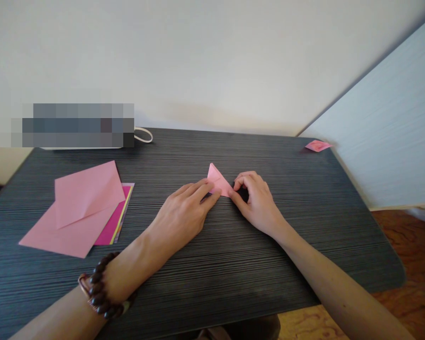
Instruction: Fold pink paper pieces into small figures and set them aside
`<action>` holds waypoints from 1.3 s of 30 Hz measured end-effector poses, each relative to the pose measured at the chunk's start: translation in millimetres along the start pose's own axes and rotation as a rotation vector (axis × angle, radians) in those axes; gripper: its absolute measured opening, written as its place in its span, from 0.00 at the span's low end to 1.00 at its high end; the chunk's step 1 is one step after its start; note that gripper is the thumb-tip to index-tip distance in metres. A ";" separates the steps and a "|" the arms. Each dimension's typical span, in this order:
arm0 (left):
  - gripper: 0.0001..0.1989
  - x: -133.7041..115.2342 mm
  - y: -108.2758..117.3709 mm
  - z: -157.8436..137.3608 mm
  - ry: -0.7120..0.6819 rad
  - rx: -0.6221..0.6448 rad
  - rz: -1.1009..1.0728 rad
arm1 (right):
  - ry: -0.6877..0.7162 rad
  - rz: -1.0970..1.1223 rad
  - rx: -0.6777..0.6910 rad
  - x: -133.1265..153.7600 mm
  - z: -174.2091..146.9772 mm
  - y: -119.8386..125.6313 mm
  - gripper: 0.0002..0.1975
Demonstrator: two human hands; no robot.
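A small piece of folded pink paper lies near the middle of the dark table, its narrow tip pointing away from me. My left hand holds its left side and near edge between thumb and fingers, covering part of it. At the right-hand corner, my right hand pinches the paper with the thumb and a curled index finger. The fingertips hide that corner's exact shape.
Loose pink sheets overlap at the left on top of a magenta sheet and other coloured paper. A folded pink paper piece sits at the far right corner of the table. A blurred-out object with a white loop stands at the back left by the wall.
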State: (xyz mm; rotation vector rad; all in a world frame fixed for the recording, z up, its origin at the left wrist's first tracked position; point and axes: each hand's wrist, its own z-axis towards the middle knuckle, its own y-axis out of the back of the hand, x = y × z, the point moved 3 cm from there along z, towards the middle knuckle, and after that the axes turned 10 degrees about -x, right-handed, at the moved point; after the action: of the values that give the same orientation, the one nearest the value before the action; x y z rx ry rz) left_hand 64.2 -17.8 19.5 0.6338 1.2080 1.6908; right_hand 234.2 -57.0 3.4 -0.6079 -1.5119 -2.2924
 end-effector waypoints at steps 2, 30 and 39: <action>0.20 -0.3 1.2 -0.6 0.001 -0.003 0.016 | 0.005 -0.004 0.002 0.4 -0.3 -0.4 0.03; 0.16 0.5 3.6 -0.7 -0.041 -0.072 -0.018 | -0.025 -0.025 0.004 6.1 1.6 0.3 0.08; 0.15 2.4 1.8 -2.2 -0.002 -0.092 -0.036 | -0.029 0.081 0.083 0.2 4.8 6.2 0.09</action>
State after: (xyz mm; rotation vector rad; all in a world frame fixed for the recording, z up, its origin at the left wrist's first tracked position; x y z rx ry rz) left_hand 60.7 -16.7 20.1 0.5538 1.1267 1.7046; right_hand 237.9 -54.9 10.0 -0.6702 -1.5574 -2.1586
